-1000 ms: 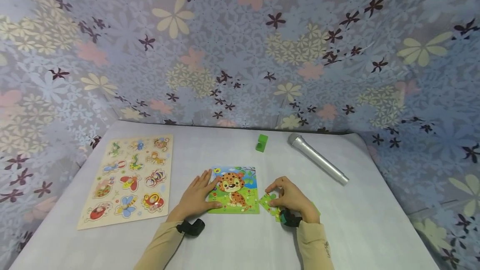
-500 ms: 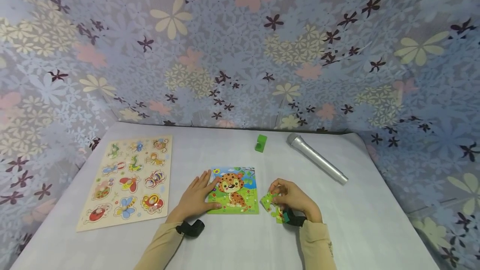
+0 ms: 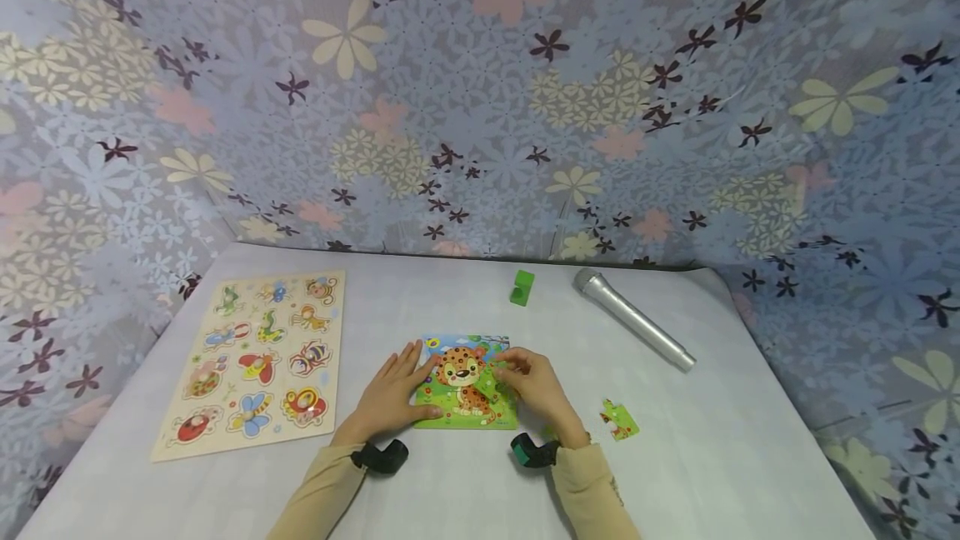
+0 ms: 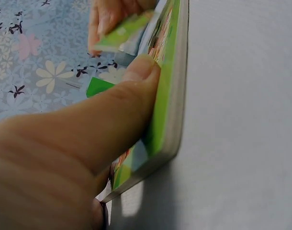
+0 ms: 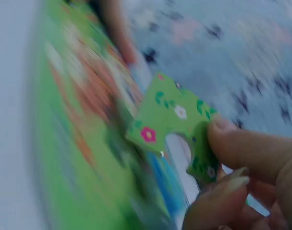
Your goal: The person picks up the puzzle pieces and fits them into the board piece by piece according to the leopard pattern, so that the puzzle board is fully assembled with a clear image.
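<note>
A leopard jigsaw board [image 3: 468, 422] lies flat in the middle of the table in the head view. My left hand [image 3: 390, 397] rests spread on its left side, thumb along the lower left corner; in the left wrist view the thumb [image 4: 136, 79] presses on the board's face. Over the right part of the board is my right hand [image 3: 538, 388]. Between thumb and finger it pinches a green jigsaw piece [image 5: 167, 112] with flowers and a round notch, held tilted just above the picture. The board is motion-blurred in the right wrist view.
Another jigsaw piece [image 3: 619, 420] lies right of the right wrist, and a bit of green shows beneath that wrist. A wooden insect peg puzzle [image 3: 167, 448] sits at left. A green block [image 3: 522, 287] and a silver microphone [image 3: 637, 319] lie farther back.
My right hand has lifted a jigsaw piece from the loose pieces at right and carried it left over the board. A loose piece there is now uncovered. The left hand has stayed put.
</note>
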A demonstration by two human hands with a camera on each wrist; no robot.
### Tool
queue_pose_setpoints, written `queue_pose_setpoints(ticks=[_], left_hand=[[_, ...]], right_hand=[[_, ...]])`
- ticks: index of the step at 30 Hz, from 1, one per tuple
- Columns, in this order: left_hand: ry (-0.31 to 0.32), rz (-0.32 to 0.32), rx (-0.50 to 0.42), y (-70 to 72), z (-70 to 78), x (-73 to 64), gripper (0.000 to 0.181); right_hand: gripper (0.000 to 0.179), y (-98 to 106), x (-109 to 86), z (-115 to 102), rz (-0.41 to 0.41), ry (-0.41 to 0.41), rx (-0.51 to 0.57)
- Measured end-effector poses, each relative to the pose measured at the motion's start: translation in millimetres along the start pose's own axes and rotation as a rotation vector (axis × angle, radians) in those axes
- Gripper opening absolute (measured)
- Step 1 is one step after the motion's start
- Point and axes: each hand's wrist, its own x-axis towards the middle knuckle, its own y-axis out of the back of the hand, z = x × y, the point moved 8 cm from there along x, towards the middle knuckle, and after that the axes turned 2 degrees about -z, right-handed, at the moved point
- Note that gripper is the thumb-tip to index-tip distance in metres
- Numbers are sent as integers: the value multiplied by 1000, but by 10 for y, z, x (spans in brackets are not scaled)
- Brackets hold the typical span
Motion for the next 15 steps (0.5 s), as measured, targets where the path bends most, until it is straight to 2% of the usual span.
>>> queue_pose_setpoints(ticks=[6,10,15], left_hand=[[-2,1,-7,-16,7,8,84],[-2,-1,-5,-3,9,3,85],[-4,-9,-11,13,-1,-6,95]], right_hand=[[21,-311,-6,-157,11,83,-176],[21,-442,-22,-225,3,122,-226],[19,-623,-28,-283,-2,180,-254]])
